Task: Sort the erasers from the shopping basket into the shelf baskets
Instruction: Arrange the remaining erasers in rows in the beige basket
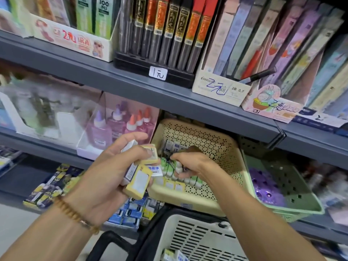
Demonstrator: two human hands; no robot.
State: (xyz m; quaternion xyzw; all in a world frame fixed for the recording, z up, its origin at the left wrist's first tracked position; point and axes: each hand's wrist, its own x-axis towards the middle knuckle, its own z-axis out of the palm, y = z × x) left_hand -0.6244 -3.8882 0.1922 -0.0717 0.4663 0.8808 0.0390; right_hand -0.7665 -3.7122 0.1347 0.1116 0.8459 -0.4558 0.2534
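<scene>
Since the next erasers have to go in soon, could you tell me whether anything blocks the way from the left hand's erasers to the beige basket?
Only the right hand does: it reaches into the beige basket over the green erasers, right beside the erasers in the left hand. The basket's top is otherwise open.

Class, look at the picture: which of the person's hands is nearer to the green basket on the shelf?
Right. The right hand is inside the beige basket, just beside the green basket. The left hand holds erasers farther away, left of the beige basket.
</scene>
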